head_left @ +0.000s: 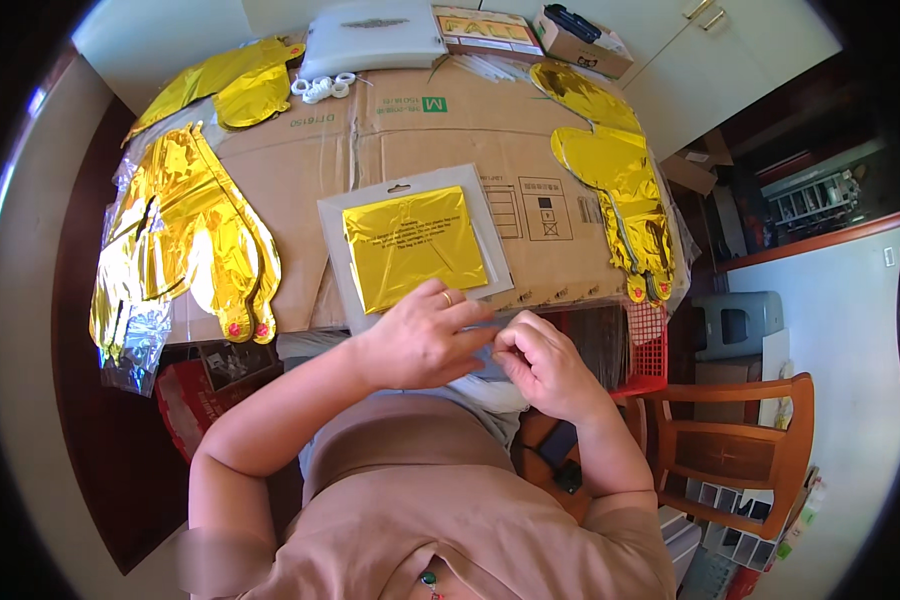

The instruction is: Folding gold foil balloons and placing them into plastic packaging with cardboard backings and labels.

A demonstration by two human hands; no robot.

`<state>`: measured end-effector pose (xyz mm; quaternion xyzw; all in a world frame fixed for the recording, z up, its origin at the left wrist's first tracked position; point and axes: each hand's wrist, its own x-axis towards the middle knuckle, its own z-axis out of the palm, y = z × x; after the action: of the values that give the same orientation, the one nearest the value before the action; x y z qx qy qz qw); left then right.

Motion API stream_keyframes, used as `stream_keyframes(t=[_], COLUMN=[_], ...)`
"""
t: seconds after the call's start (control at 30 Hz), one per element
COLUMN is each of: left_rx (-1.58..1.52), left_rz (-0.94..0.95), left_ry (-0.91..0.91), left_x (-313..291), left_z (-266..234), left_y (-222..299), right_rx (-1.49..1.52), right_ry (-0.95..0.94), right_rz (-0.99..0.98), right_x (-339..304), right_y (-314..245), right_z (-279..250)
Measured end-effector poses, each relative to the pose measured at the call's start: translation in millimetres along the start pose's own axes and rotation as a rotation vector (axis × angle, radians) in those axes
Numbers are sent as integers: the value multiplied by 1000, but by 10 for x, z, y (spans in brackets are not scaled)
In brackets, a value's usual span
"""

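Note:
A flat, clear plastic bag [335, 225] with a hang hole lies in front of me at the table's near edge, with a folded gold foil balloon [410, 265] inside it. My left hand [425, 335], a ring on one finger, is closed over the bag's lower edge, its fingers bent toward the right. Just to its right, my right hand [545, 360] is closed in a pinch. A faint see-through sheen shows between the two hands; what the fingertips hold is too thin and hidden to make out.
Gold foil balloons lie flat at left [170, 220], far left [255, 95] and right [610, 160] on the cardboard [310, 150]. Behind are white tape rolls [320, 90], a translucent case [375, 40] and white sticks [490, 67]. A wooden chair [725, 455] stands at right.

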<state>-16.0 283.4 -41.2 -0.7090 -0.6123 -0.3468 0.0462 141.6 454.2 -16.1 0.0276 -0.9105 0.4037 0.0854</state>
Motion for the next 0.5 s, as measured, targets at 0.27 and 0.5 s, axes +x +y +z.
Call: stream_keyframes(t=[0.27,0.5], left_rx=[-190,-432], left_rz=[-316,-675], left_ry=[208,388], left_x=[-295,-749], left_z=[12,-225], left_y=[154,364], right_rx=[-100,-350], right_ry=[174,55], right_rz=[-83,-106], right_x=[259,349], right_y=[204,341], right_z=[-81,71])
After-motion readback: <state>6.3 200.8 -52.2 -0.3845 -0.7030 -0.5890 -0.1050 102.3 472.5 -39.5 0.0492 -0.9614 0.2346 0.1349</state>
